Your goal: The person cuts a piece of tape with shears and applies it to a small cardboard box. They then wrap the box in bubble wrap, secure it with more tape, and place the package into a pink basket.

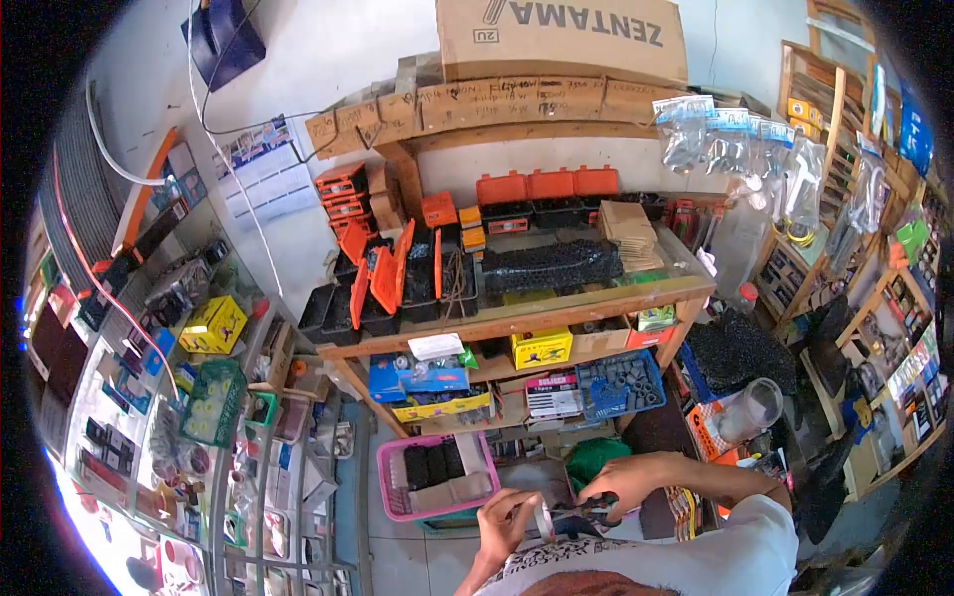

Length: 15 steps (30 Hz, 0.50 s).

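**Holding a tape roll over the shop floor**

Gripping a small roll of clear tape [543, 519] with my left hand [505, 524], fingers curled round its rim; the roll stands on edge, low in the view and close to my chest. My right hand [624, 484] is closed on something dark and thin just right of the roll. It may be scissors or a cutter, but the view is too small to tell. The two hands sit near each other, the roll between them.

Just beyond the left hand, on the floor, is a pink basket [386, 487] with dark blocks in it. A green bag [592, 459] lies behind the right hand. Further back stands a wooden shelf [517, 320] loaded with orange-and-black cases [397, 273], a yellow box [542, 348] and a blue crate [621, 384]. A cardboard box [561, 38] sits on top.
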### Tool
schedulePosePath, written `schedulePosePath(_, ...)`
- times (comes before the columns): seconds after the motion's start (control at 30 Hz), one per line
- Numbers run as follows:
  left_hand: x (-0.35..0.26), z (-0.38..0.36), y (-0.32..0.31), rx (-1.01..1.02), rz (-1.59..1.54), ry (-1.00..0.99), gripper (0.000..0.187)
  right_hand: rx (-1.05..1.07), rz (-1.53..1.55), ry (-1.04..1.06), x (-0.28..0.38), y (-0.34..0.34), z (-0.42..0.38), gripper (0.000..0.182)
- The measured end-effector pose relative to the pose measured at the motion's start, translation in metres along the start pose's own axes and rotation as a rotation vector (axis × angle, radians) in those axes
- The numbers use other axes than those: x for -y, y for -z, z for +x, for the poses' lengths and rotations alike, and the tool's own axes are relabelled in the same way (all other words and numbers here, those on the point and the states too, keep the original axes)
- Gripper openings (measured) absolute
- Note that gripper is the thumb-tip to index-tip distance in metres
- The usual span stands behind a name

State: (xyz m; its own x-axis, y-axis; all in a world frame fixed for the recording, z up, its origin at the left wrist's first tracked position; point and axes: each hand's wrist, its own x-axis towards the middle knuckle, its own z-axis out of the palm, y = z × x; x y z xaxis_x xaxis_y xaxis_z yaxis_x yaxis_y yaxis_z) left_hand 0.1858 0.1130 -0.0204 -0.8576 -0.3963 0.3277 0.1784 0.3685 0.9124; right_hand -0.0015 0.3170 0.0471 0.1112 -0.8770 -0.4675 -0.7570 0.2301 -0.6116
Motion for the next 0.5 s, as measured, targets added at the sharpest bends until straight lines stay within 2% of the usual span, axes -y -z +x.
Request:
schedulePosePath(0.07, -0.005, 0.0, 0.004, 0.029, 0.064, 0.132, 0.009, -0.025, 0.016, -0.027, 0.0, -0.001, -0.002, 0.06)
schedulePosePath(0.1, -0.006, 0.001, 0.001, -0.038, -0.012, 0.095, 0.01, -0.036, 0.014, -0.031, 0.001, -0.001, -0.005, 0.06)
schedulePosePath(0.23, -0.007, 0.008, 0.004, 0.077, 0.07, -0.009, 0.01, 0.006, 0.091, -0.081, 0.01, 0.007, -0.02, 0.06)
schedulePosePath(0.33, -0.009, 0.013, 0.005, 0.157, 0.042, -0.048, 0.01, -0.106, 0.143, -0.061, 0.007, 0.0, -0.034, 0.06)
schedulePosePath(0.5, -0.005, 0.02, 0.013, 0.231, 0.082, -0.125, 0.011, -0.109, 0.216, 0.033, 0.0, 0.001, -0.039, 0.062)
